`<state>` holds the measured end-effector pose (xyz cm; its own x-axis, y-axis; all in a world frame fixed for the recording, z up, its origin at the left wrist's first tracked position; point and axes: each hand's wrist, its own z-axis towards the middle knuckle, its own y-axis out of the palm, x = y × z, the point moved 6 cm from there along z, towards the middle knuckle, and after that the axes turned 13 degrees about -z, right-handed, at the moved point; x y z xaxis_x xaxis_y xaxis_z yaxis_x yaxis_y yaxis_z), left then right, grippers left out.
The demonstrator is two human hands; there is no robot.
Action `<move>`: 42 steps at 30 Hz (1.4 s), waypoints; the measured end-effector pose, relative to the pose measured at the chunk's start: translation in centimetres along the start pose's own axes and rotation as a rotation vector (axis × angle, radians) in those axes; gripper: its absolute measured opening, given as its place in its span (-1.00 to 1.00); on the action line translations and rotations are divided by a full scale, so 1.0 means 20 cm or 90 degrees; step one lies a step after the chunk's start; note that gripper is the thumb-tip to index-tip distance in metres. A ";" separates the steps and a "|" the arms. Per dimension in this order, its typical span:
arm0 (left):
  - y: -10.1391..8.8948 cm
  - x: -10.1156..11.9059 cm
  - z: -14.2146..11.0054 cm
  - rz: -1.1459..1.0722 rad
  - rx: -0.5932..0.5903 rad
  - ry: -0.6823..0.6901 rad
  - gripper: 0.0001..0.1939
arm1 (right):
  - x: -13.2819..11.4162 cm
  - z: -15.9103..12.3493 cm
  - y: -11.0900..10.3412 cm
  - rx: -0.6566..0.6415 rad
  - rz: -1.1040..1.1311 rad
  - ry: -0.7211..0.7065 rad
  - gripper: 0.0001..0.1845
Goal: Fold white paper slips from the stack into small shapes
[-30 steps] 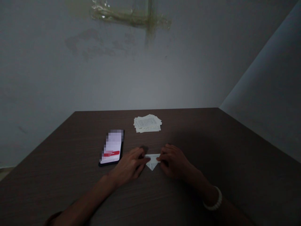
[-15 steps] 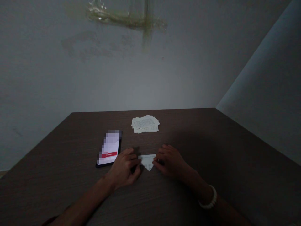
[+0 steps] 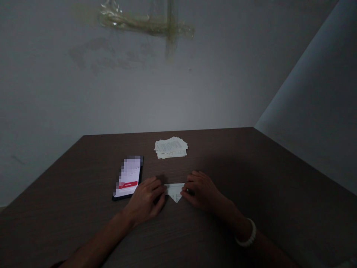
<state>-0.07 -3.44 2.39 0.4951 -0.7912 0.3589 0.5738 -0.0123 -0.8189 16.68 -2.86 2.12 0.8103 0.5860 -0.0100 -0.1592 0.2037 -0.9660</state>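
Observation:
A small white paper (image 3: pixel 174 191), folded to a downward point, lies on the dark wooden table (image 3: pixel 251 178). My left hand (image 3: pixel 145 201) curls against its left end with the fingers pressed on the paper. On the other side my right hand (image 3: pixel 200 190) pinches the right end. A white bead bracelet (image 3: pixel 247 235) circles my right wrist.
A lit phone (image 3: pixel 128 177) lies just left of my left hand. A loose stack of printed paper slips (image 3: pixel 171 147) sits farther back at the table's middle. A grey wall rises behind the far edge, with old tape marks (image 3: pixel 147 22) high up.
Both hands and the folded paper have shifted slightly left in view as the camera turned. My left fingers have drawn back from over the paper to its left end.

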 end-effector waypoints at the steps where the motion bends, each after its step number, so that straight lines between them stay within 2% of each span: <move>1: 0.01 0.00 0.00 -0.005 -0.012 -0.002 -0.78 | 0.00 0.00 0.00 0.002 0.003 -0.003 -0.83; 4: 0.02 -0.01 0.01 -0.016 -0.042 -0.016 -0.74 | 0.01 0.00 -0.02 0.016 0.009 0.009 -0.86; 8: 0.02 -0.01 0.02 -0.035 -0.034 -0.030 -0.74 | 0.03 0.00 -0.03 0.028 0.025 0.040 -0.70; 15: 0.00 -0.02 0.04 -0.036 -0.027 -0.064 -0.81 | 0.04 0.01 0.00 0.038 0.104 0.056 -0.74; 19: 0.00 -0.03 0.03 -0.064 -0.003 -0.074 -0.59 | 0.04 0.02 -0.02 0.061 0.142 0.042 -0.80; 23: -0.01 -0.04 0.05 -0.135 0.028 -0.057 -0.86 | 0.02 0.02 -0.05 0.115 0.191 0.000 -0.86; 26: -0.04 -0.02 0.06 -0.181 0.067 -0.030 -0.89 | 0.01 0.01 -0.09 0.175 0.184 -0.044 -0.94; 28: -0.06 0.00 0.06 -0.151 0.087 0.008 -0.88 | 0.00 0.00 -0.10 0.196 0.139 -0.067 -0.93; 30: -0.05 0.02 0.05 -0.077 0.072 0.041 -0.86 | 0.00 -0.01 -0.10 0.187 0.073 -0.082 -0.90; 34: 0.01 0.02 0.04 0.047 -0.025 0.065 -0.81 | -0.02 -0.01 -0.05 0.115 -0.011 -0.104 -0.91; 39: 0.04 0.02 0.04 0.042 -0.082 0.048 -0.77 | -0.04 0.00 -0.02 0.064 0.014 -0.131 -0.88; 42: 0.03 0.03 0.04 0.013 -0.099 0.029 -0.82 | -0.04 0.00 -0.02 0.056 0.031 -0.126 -0.85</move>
<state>1.10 -3.37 2.51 0.4738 -0.8191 0.3234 0.4540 -0.0875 -0.8867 16.05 -3.48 2.47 0.6755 0.7373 0.0030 -0.2510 0.2338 -0.9393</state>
